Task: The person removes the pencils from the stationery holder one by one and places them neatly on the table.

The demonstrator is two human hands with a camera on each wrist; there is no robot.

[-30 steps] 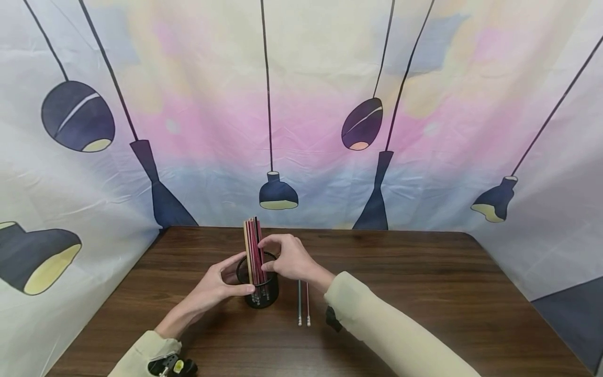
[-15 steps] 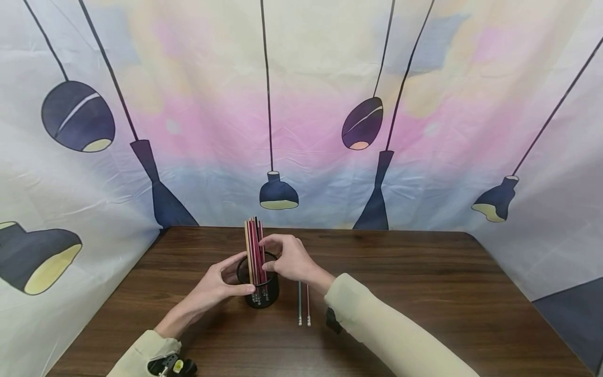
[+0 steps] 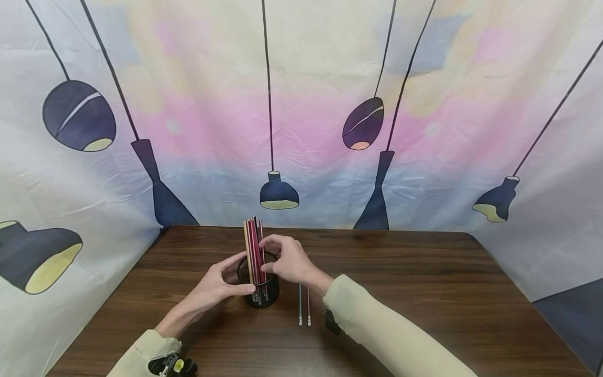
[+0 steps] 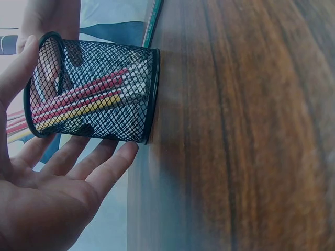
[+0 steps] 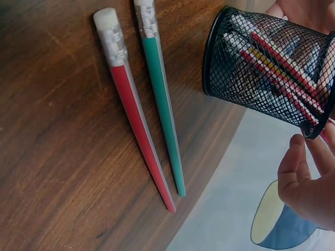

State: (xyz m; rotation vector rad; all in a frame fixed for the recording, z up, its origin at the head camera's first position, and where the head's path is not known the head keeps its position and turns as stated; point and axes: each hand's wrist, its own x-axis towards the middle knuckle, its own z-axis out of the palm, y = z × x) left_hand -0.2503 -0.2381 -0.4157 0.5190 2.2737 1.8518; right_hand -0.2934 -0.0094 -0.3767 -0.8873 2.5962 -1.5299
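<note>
A black mesh pencil cup (image 3: 269,294) stands upright on the table with several pencils (image 3: 251,238) in it, eraser ends down. Through the mesh in the left wrist view, red and yellow pencils (image 4: 99,86) lean together. My left hand (image 3: 220,281) holds the cup from the left, thumb at the near rim, fingers around the far side. Above the rim, my right hand (image 3: 293,257) pinches a reddish pencil at the bundle's right side between thumb and forefinger. To the right of the cup lie a green pencil (image 5: 163,112) and a red pencil (image 5: 137,117), side by side.
The brown wooden table (image 3: 414,298) reaches back to a hanging cloth (image 3: 320,131) printed with dark lamps. Cloth also hangs at both sides. The right forearm, in a pale sleeve (image 3: 377,319), passes just right of the two lying pencils.
Both hands stay almost in place. The tops of the pencils in the cup shift very slightly; the cup and the two lying pencils keep their positions.
</note>
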